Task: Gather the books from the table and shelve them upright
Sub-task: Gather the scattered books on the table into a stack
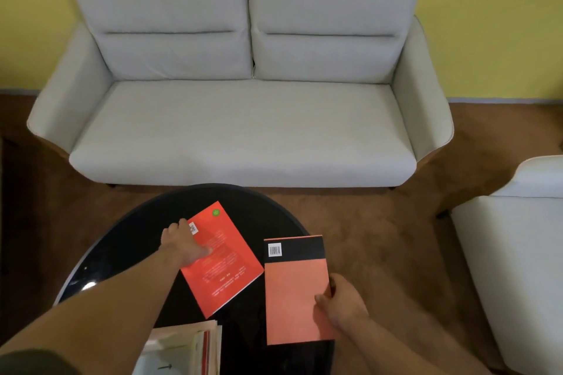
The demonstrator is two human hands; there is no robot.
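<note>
Stacked books (189, 350) sit lower centre. My left hand (182, 242) grips the red book (222, 259) by its edge, and my right hand (341, 304) pinches the salmon book (294, 292). Either thin hold may slip.

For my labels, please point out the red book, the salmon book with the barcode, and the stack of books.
red book (228, 271), head view, middle of its cover.
salmon book (292, 289), head view, plain part of its cover.
stack of books (189, 350), head view, its top cover.
</note>
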